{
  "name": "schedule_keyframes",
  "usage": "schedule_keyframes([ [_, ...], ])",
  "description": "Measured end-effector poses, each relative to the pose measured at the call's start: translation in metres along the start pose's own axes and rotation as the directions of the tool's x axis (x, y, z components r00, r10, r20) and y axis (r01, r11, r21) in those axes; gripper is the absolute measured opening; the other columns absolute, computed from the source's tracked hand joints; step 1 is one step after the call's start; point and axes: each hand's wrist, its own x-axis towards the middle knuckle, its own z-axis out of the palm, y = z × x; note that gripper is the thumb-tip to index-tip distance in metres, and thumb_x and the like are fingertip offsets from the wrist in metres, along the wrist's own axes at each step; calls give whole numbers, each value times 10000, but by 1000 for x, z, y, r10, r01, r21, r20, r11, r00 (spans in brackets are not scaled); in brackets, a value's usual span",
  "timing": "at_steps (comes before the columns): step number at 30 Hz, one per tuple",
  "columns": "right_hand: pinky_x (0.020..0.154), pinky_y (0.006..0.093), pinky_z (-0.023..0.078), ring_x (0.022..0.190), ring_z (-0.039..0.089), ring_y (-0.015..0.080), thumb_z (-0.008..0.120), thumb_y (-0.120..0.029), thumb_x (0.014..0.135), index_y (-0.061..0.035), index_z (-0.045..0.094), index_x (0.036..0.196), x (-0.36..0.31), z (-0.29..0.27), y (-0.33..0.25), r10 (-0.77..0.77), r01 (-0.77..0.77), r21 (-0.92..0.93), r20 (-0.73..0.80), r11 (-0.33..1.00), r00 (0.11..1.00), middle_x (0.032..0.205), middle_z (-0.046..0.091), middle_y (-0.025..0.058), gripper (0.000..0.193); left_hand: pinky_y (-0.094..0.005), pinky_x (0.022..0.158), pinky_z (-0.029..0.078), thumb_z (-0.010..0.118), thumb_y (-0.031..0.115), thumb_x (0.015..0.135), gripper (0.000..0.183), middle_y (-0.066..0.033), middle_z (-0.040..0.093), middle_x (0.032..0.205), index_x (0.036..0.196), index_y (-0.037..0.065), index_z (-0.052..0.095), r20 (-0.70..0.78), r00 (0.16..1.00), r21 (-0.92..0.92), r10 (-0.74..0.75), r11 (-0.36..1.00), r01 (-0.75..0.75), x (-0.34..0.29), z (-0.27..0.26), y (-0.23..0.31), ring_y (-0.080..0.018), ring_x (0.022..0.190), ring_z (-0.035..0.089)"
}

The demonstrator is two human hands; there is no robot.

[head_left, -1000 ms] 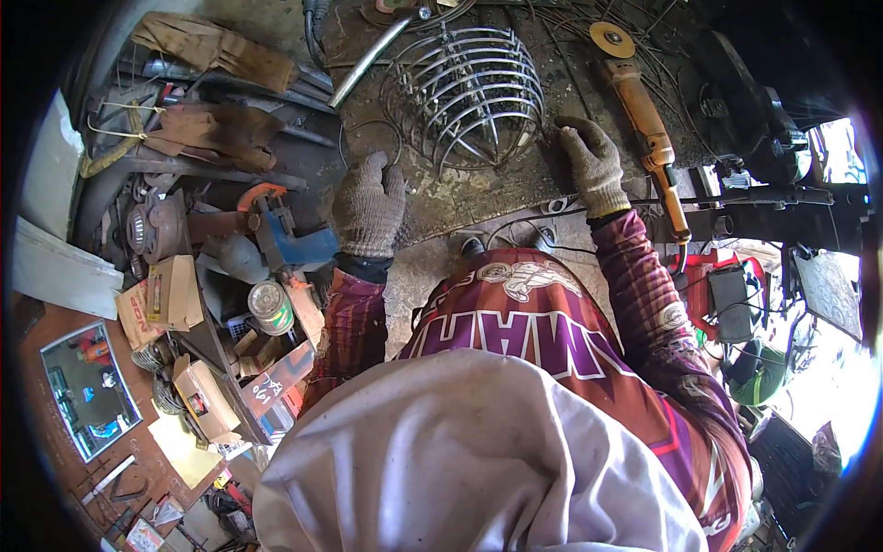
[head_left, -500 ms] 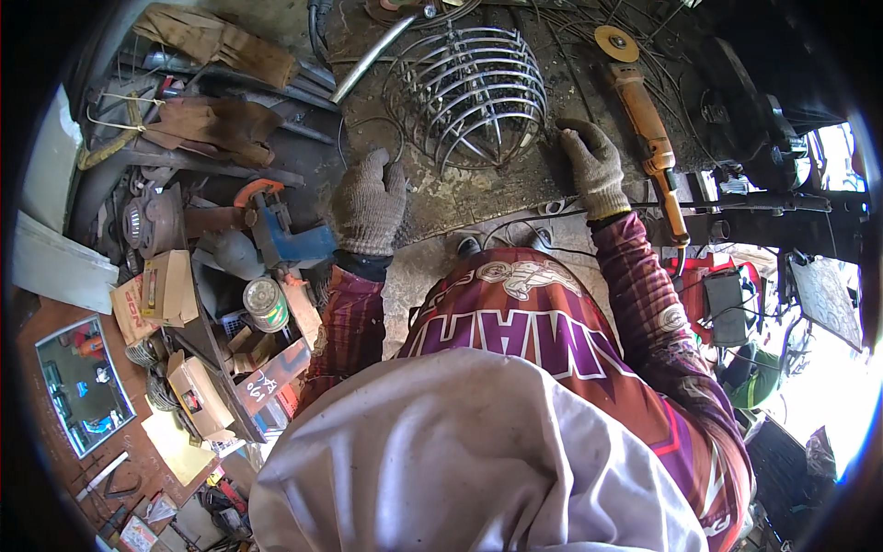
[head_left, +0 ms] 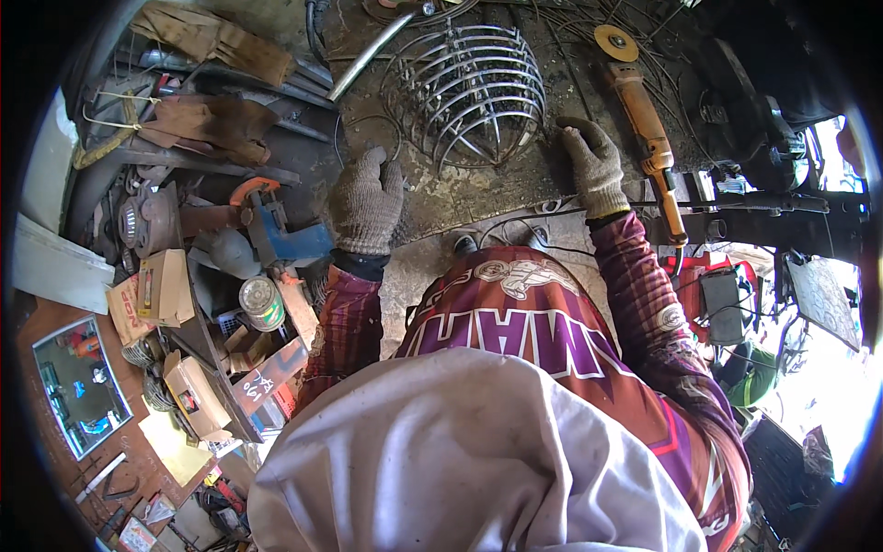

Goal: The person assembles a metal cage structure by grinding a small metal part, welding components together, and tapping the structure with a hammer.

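Note:
My left hand (head_left: 366, 204), in a grey knitted glove, rests at the near left of the dark workbench (head_left: 460, 204). Its thumb and fingers are slightly apart, and I see nothing held. On the right side of the bench lies my right hand (head_left: 596, 170), gloved the same way, with loosely bent fingers and a gap by the thumb. Between and beyond both hands sits a cage-like frame of curved shiny metal rods (head_left: 486, 87), touched by neither. Just right of my right hand lies an orange angle grinder (head_left: 641, 124) with a yellowish disc (head_left: 616, 42).
A metal tube (head_left: 370, 57) and loose thin rods lie on the bench's far side. To the left are a blue clamp-like tool (head_left: 285, 235), a can (head_left: 262, 304), cardboard boxes (head_left: 166, 287) and brown leather-like pieces (head_left: 212, 129). Dark machinery (head_left: 754, 120) stands at the right; a cable crosses near my feet.

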Motion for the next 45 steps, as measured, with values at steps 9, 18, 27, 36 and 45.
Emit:
schedule_keyframes([
  [9, 865, 269, 506, 938, 635, 113, 640, -192, 993, -6, 690, 1173, -1, 1, 1, 6, -6, 24, -7, 1000, 1000, 1038, 719, 53, 263, -446, 894, 523, 689, 277, 913, 306, -186, 714, 1083, 1125, 56, 697, -12, 1000, -17, 17, 1000, -17, 0, -3, 3, -377, 1034, 672],
  [18, 839, 269, 505, 906, 631, 110, 648, -198, 989, -3, 694, 1147, -2, 2, 1, -21, 21, 12, -21, 1000, 1000, 1002, 715, 46, 255, -443, 897, 523, 686, 289, 915, 312, -182, 715, 1094, 1124, 57, 696, 12, 1000, -16, -4, 1000, 4, 1, -1, 2, -373, 1040, 672],
  [27, 837, 269, 510, 914, 646, 118, 659, -204, 983, -3, 695, 1153, -1, 0, 3, -38, 38, -25, -24, 999, 999, 998, 724, 62, 266, -445, 893, 524, 685, 274, 914, 299, -181, 716, 1084, 1125, 62, 695, -11, 1000, -31, 3, 1000, -4, 0, -2, 3, -370, 1037, 674],
  [36, 840, 273, 516, 919, 653, 121, 653, -201, 985, -4, 696, 1141, -3, 2, -4, -32, 32, -24, -15, 999, 999, 1007, 725, 66, 255, -437, 908, 525, 688, 275, 914, 305, -175, 716, 1104, 1131, 60, 693, -4, 1000, -27, -13, 1000, 13, 0, -1, 3, -368, 1050, 672],
  [45, 861, 276, 514, 930, 655, 128, 634, -182, 993, 12, 689, 1143, -2, 2, -3, -42, 42, -11, 2, 999, 999, 1026, 728, 73, 251, -447, 891, 528, 681, 280, 923, 295, -175, 718, 1082, 1119, 61, 697, -6, 1000, -14, 9, 1000, -9, 0, -2, 2, -373, 1025, 676],
])
